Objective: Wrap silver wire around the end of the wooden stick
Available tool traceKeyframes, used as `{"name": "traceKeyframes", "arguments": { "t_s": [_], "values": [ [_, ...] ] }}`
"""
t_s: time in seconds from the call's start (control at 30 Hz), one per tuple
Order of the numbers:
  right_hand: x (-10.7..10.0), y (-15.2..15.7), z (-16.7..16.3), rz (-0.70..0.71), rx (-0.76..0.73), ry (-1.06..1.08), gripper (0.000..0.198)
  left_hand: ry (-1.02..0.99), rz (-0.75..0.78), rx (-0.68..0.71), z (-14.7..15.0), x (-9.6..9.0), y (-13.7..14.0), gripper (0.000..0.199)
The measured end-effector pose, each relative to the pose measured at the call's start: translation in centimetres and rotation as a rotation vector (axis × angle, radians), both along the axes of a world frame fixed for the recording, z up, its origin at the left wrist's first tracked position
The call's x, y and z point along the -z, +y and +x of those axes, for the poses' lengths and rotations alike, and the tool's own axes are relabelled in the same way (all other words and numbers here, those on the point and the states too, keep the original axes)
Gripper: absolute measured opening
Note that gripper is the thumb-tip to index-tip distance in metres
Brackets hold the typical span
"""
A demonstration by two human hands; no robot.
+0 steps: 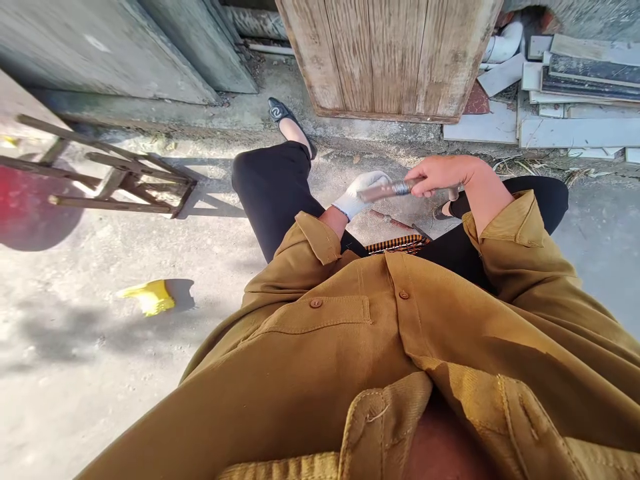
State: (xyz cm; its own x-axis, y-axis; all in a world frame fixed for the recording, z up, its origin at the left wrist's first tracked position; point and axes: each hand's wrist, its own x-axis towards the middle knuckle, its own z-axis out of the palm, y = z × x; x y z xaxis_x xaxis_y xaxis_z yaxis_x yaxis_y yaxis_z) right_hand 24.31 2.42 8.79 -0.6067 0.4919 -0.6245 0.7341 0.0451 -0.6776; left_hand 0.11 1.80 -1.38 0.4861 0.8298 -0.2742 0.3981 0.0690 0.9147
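Observation:
Between my knees, both hands are on a brown stick-like handle with silvery wire wound round its middle. My left hand, in a white knitted glove, is closed around its left end; the fingers are partly blurred. Bare, my right hand grips it beside the wire, thumb and fingers pressed together. What the handle leads to past my right hand is hard to make out. Below, on the ground, lies a thin reddish-brown stick with a dark end. A black and orange woven seat shows between my thighs.
A wooden stool lies at the left by a red round object. A yellow item is on the concrete. Ahead stands a wooden plank panel. Stacked tiles and boards lie at the right near a white pipe.

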Motion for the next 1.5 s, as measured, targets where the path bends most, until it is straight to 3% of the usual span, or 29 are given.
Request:
{"name": "traceKeyframes", "arguments": {
  "t_s": [0.13, 0.23, 0.3, 0.37, 0.47, 0.57, 0.63, 0.83, 0.9, 1.0, 1.1, 1.2, 1.3, 1.37, 1.5],
  "values": [
    [0.4, 0.4, 0.3, 0.258, 0.441, 0.019, 0.026, 0.095, 0.006, 0.218, 0.6, 0.3, -0.9, 0.023],
    [2.2, 1.1, 0.0, 0.376, 0.57, -0.145, 0.026, 0.146, 0.119, 0.374, 0.7, -0.2, -1.6, 0.027],
    [3.4, 1.4, -0.5, 0.433, 0.486, -0.349, 0.025, 0.157, 0.188, 0.39, 0.5, -0.5, -1.7, 0.03],
    [4.2, 1.4, -1.3, 0.437, 0.295, -0.547, 0.029, 0.18, 0.238, 0.347, 0.2, -0.5, -1.5, 0.031],
    [4.3, 0.7, -2.6, 0.281, -0.002, -0.665, 0.027, 0.217, 0.285, 0.27, -0.3, -0.2, -0.8, 0.028],
    [3.6, -0.2, -3.5, 0.028, -0.207, -0.568, 0.015, 0.217, 0.274, 0.242, -0.6, -0.1, -0.4, 0.026],
    [3.2, -0.6, -3.7, -0.068, -0.282, -0.471, 0.012, 0.203, 0.242, 0.224, -0.7, -0.3, -0.3, 0.025],
    [2.1, -0.2, -2.4, -0.091, -0.309, -0.269, 0.01, 0.127, 0.086, 0.111, -0.8, -0.4, 0.0, 0.022],
    [1.4, 0.0, -1.4, -0.089, -0.22, -0.142, 0.008, 0.104, 0.027, 0.057, -0.6, 0.0, 0.1, 0.019],
    [0.5, 0.2, -0.2, 0.031, 0.13, 0.065, 0.013, 0.042, -0.017, 0.038, -0.2, 0.7, 0.0, 0.019],
    [0.9, 0.6, 0.3, 0.202, 0.529, 0.184, 0.024, 0.06, 0.011, 0.185, 0.3, 0.9, -0.5, 0.022],
    [2.6, 1.4, 0.2, 0.332, 0.717, 0.063, 0.024, 0.13, 0.105, 0.328, 0.5, 0.5, -1.0, 0.02],
    [4.2, 2.1, -0.2, 0.439, 0.527, -0.361, 0.023, 0.135, 0.192, 0.341, 0.3, -0.2, -1.2, 0.026],
    [4.8, 2.1, -0.6, 0.419, 0.32, -0.58, 0.021, 0.148, 0.237, 0.284, 0.0, -0.6, -1.1, 0.029],
    [5.1, 0.9, -1.8, 0.076, -0.057, -0.626, 0.006, 0.181, 0.247, 0.18, -0.3, -1.2, -0.7, 0.027]
  ]
}}
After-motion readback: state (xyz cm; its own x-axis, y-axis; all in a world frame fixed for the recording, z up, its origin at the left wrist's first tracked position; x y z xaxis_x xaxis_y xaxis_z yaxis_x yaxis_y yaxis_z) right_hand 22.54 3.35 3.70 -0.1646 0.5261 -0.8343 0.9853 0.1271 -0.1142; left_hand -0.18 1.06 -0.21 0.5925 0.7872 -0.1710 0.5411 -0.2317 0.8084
